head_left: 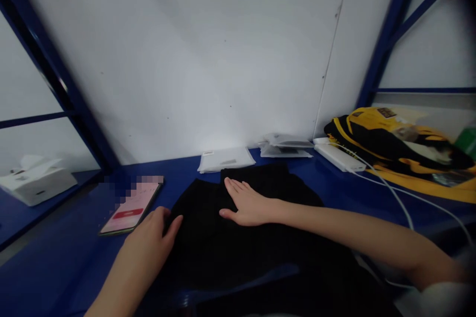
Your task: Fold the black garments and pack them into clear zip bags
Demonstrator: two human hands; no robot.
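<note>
A black garment (pixel 201 257) lies partly folded on the blue tabletop (pixel 63 257) in front of me; its exact kind cannot be made out. My right hand (pixel 251 203) rests flat on its upper part, fingers stretched out and thumb apart. At the garment's left edge is my left hand (pixel 158 230), with thumb and forefinger apart and the fingers bent; the other fingertips are hidden. Just beyond that hand, a phone (pixel 130 208) with a lit pink screen lies on the table.
Flat plastic packets (pixel 226 158) and a small stack of clear bags (pixel 285 144) lie along the white wall. To the right are a white power bank (pixel 339 157), cables (pixel 394 200) and a yellow-and-black bag (pixel 401 143). A tissue box (pixel 37 183) stands at far left.
</note>
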